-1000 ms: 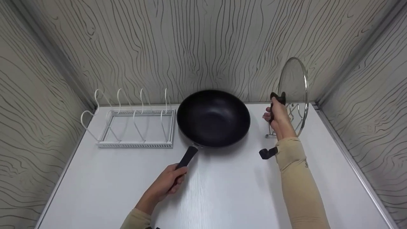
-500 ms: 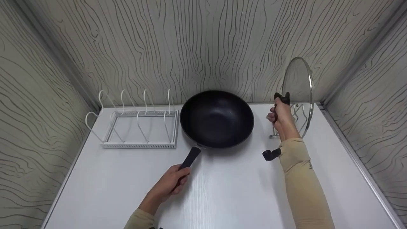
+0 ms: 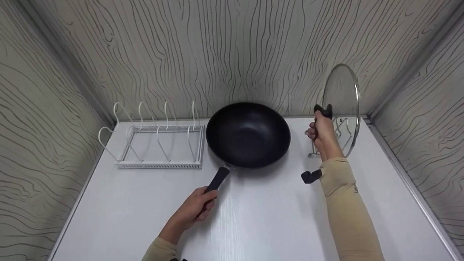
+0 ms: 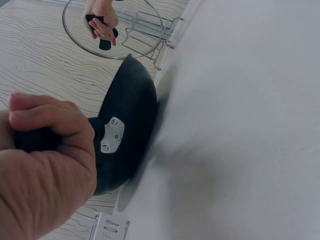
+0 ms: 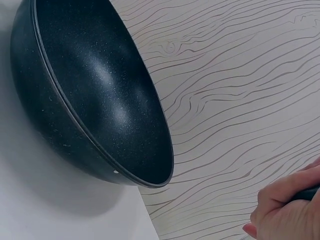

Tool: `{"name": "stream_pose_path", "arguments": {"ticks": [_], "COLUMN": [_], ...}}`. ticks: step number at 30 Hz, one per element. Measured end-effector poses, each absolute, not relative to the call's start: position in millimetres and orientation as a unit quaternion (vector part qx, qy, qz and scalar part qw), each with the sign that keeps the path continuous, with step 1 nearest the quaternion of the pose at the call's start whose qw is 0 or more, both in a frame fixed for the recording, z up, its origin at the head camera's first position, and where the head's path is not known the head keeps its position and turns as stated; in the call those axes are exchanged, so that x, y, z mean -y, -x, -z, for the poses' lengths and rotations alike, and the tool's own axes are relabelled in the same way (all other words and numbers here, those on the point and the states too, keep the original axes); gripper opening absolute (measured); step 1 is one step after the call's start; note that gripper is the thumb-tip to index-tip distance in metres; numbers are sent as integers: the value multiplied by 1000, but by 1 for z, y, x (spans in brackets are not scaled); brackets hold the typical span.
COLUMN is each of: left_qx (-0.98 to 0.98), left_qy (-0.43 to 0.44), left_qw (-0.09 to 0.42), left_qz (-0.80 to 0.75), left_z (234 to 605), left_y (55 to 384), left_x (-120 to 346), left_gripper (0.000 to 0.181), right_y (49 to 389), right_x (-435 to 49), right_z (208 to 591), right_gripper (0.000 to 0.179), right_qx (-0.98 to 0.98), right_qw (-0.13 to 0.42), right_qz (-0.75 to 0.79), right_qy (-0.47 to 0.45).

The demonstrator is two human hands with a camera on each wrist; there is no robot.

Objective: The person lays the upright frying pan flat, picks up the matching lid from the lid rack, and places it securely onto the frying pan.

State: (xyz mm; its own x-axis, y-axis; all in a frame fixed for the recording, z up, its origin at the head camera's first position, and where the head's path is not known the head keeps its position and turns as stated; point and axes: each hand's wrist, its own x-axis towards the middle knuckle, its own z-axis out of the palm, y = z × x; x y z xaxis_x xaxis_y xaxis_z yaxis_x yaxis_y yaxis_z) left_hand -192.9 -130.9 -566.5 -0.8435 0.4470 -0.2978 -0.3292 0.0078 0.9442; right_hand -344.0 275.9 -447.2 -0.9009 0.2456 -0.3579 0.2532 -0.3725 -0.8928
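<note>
A black wok (image 3: pixel 248 136) sits near the back wall of the white table. My left hand (image 3: pixel 195 206) grips its dark handle (image 3: pixel 218 179), fingers wrapped round it; the left wrist view shows the riveted bracket (image 4: pixel 112 136) beyond the fist. To the right, my right hand (image 3: pixel 323 130) holds the black handle (image 3: pixel 324 111) of a glass lid (image 3: pixel 340 87). The lid stands upright with a metal rim, at a small metal wire rack (image 3: pixel 342 132). Whether its lower edge sits in that rack cannot be told. In the right wrist view, the right hand (image 5: pixel 290 205) is partly cut off.
A white rack (image 3: pixel 159 166) with several upright wire loops stands left of the wok. Wood-patterned walls (image 3: pixel 232 50) rise behind and at both sides. A black mount (image 3: pixel 311 177) sticks out from the right wrist.
The whole head view has shifted slightly. Both hands keep their grips, and the wok and lid stay about where they were.
</note>
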Motion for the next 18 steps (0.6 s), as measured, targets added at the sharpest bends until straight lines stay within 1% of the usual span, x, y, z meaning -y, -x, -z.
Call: {"name": "stream_pose_path", "arguments": {"ticks": [4,7,12,18], "left_qx": [-656,-657,-657,-656], "left_qy": [-46,-42,-42,-48], "left_qw": [275,275,273,275], "left_qz": [-701,-701,-701,-702], "left_z": [567,567,567,567], "left_y": [193,192,192,193], "left_x": [131,133,134,132], "left_gripper": [31,32,33,35], "right_y": [343,343,342,340], "right_x": [-276,-274,-273,-276], "right_z": [448,450,449,442], "right_gripper": [24,21,37,27], "right_qx": [-565,-577,-596,-607], "right_qw": [1,0,8,4], "right_qz": [798,790,776,769], "right_qy": [-208,-206,-205,-201]}}
